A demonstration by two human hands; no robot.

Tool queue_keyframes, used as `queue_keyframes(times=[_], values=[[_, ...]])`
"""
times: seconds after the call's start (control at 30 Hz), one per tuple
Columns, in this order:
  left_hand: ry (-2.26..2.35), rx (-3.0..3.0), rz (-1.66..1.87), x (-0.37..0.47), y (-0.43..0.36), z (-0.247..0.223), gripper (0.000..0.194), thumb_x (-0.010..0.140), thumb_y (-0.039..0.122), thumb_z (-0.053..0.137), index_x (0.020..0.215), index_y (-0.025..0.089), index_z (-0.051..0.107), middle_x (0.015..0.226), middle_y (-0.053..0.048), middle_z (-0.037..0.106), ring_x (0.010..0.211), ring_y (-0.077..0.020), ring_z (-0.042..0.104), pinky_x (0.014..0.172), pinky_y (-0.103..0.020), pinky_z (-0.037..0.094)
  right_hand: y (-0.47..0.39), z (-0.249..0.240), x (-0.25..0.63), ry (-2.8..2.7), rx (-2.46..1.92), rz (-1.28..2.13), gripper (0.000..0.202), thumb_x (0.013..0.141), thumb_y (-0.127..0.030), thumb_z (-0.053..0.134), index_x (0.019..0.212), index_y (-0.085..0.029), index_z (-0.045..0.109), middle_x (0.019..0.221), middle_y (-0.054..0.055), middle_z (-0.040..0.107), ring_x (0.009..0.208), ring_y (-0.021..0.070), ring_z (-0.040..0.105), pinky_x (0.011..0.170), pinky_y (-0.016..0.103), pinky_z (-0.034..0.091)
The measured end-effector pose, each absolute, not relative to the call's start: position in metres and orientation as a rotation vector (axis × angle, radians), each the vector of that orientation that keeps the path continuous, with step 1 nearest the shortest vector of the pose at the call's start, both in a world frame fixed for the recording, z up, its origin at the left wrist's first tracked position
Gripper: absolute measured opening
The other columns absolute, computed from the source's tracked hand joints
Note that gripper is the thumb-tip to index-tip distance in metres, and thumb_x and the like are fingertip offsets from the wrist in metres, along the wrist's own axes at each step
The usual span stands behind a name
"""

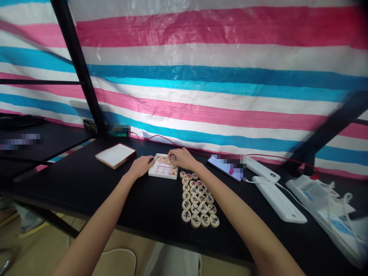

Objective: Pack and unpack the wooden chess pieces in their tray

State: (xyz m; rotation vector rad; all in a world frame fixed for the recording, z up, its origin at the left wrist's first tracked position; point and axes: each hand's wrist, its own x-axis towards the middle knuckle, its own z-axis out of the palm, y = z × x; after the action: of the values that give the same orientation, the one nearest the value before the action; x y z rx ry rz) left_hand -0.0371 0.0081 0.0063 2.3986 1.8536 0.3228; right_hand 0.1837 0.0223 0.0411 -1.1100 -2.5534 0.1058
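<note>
A shallow white box [163, 176] lies on the black table, with a red-lined sheet in its bottom. Several round xiangqi pieces [174, 168] sit inside along its back and right sides. My left hand [140, 166] grips the box's left edge, fingers at the back corner and thumb near the side. Over the back right corner, my right hand [184, 158] has its fingers pinched on a xiangqi piece, mostly hidden by the fingers. Just right of the box, more wooden xiangqi pieces [194, 199] lie flat in rows, marked in black or red. My right forearm covers some of them.
An upturned box lid [115, 155] lies at the left. To the right are a lit phone [226, 167], white power banks [279, 201] with cables, and a white power strip [324, 214]. A red cable [156, 135] runs along the back by the striped sheet [207, 88].
</note>
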Motion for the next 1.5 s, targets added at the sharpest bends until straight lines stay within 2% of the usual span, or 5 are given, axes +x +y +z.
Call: queue_keyframes(times=[0.13,0.47,1.03,1.2,1.5], values=[[1.847,2.398,0.336,-0.038,0.009,0.005,0.045,0.088,0.046,0.028,0.115,0.022,0.056,0.104,-0.008,0.065,0.096,-0.0235,0.059,0.074,-0.029,0.044,0.022,0.036,0.178,-2.606,-1.199,-0.064,0.014,0.076,-0.030,0.061,0.087,-0.022,0.062,0.092,0.002,0.064,0.090,0.0179,0.054,0.073,0.029,0.025],[1.847,2.412,0.345,-0.039,0.012,0.002,0.045,0.088,0.046,0.028,0.115,0.023,0.056,0.102,-0.008,0.066,0.094,-0.0241,0.060,0.073,-0.030,0.044,0.015,0.032,0.179,-2.560,-1.210,0.029,0.018,0.079,-0.038,0.059,0.088,-0.024,0.065,0.094,0.001,0.064,0.089,0.0162,0.052,0.073,0.029,0.021],[1.861,2.419,0.321,-0.039,0.012,0.002,0.047,0.088,0.047,0.027,0.116,0.022,0.055,0.106,-0.009,0.065,0.097,-0.0247,0.059,0.076,-0.031,0.044,0.007,0.030,0.191,-2.560,-1.173,-0.122,0.020,0.086,-0.030,0.050,0.091,-0.028,0.069,0.101,0.002,0.060,0.092,0.0174,0.044,0.074,0.033,0.023],[1.864,2.424,0.325,-0.039,0.011,0.002,0.046,0.088,0.047,0.028,0.115,0.023,0.055,0.106,-0.008,0.065,0.096,-0.0240,0.059,0.075,-0.030,0.045,-0.001,0.049,0.215,-2.469,-1.233,-0.061,0.018,0.083,-0.026,0.053,0.093,-0.025,0.068,0.098,0.002,0.063,0.093,0.0177,0.050,0.077,0.031,0.028],[1.864,2.412,0.304,-0.038,0.007,0.006,0.047,0.088,0.046,0.027,0.115,0.021,0.056,0.107,-0.008,0.064,0.096,-0.0239,0.059,0.076,-0.030,0.044,-0.023,0.060,0.271,-2.783,-1.463,0.293,0.022,0.071,-0.028,0.066,0.092,-0.029,0.068,0.094,-0.002,0.067,0.082,0.0154,0.059,0.065,0.024,0.036]])
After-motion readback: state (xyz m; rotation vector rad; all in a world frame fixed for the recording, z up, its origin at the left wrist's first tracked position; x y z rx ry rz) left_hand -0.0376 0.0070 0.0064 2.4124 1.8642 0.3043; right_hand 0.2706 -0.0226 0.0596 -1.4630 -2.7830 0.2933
